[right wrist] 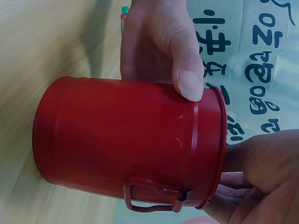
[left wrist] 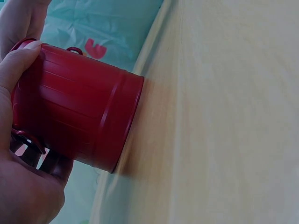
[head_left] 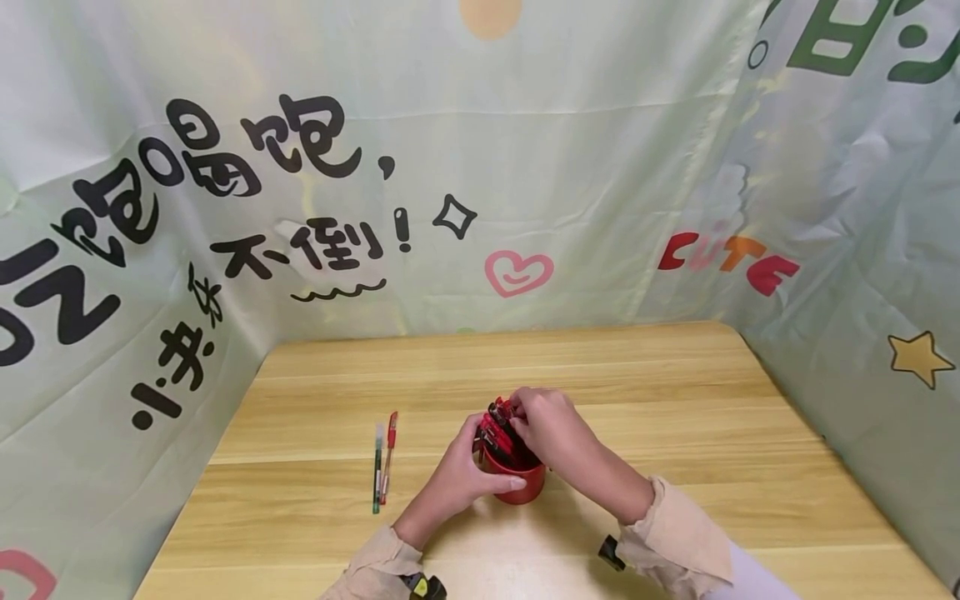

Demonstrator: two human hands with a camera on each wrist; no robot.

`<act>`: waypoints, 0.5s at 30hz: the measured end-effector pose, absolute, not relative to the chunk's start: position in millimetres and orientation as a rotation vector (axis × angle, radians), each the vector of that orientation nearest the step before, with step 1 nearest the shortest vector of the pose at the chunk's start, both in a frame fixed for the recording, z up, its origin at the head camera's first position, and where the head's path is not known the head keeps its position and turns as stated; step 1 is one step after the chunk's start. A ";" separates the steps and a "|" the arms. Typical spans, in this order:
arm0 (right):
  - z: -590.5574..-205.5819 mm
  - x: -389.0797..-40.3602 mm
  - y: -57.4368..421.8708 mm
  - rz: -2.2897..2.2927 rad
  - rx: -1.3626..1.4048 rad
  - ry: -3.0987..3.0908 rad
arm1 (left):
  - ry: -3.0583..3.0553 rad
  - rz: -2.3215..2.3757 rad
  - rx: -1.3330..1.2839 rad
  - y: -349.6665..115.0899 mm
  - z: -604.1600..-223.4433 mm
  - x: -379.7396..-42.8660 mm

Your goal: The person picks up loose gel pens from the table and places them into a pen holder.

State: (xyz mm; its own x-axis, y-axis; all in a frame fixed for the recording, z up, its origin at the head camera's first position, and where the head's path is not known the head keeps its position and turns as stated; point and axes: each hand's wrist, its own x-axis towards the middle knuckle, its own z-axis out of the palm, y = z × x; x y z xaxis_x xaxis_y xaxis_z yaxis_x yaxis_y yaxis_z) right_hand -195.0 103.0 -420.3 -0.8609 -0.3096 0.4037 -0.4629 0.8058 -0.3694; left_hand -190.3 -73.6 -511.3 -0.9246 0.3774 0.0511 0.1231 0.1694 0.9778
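A red metal bucket [head_left: 523,487] with small side handles stands upright on the table, filled with red and black pens [head_left: 501,437]. My left hand [head_left: 453,479] grips its side near the rim, the thumb across the near face. In the left wrist view the fingers of the left hand [left wrist: 28,186] pass behind a handle of the bucket [left wrist: 79,102]. My right hand [head_left: 555,425] is over the mouth, thumb and fingers pinching among the pen tops. From the right wrist view, the bucket's rim hides the fingertips of the right hand [right wrist: 266,177].
Two pens lie side by side to the left of the bucket: a red-capped pen [head_left: 391,442] and a clear pen with a green end [head_left: 377,471]. The wooden table [head_left: 675,400] meets a printed cloth backdrop [head_left: 585,192] at its back and sides.
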 end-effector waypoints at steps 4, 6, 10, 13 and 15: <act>-418.7 -194.8 103.2 0.666 0.572 -2.694 | 2.233 1.841 0.487 -72.7 -510.7 -190.2; -416.9 -194.1 104.4 0.681 0.564 -2.701 | 2.232 1.841 0.490 -72.6 -510.6 -190.2; -414.5 -193.3 109.6 0.733 0.580 -2.670 | 2.228 1.845 0.502 -72.9 -510.7 -190.8; -415.8 -192.7 116.9 0.799 0.628 -2.596 | 2.226 1.846 0.513 -73.7 -511.2 -191.0; -417.4 -192.4 122.7 0.834 0.664 -2.552 | 2.228 1.848 0.517 -74.3 -511.4 -190.8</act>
State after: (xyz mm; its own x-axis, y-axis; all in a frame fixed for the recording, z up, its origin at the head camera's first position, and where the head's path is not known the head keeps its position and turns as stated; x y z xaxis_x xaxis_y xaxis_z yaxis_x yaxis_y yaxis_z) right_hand -192.4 122.7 -417.4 -0.8190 -0.3168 0.4785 -0.5382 0.7132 -0.4490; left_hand -190.8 -74.3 -511.4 -0.9185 0.3897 0.0673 0.1382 0.1569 0.9779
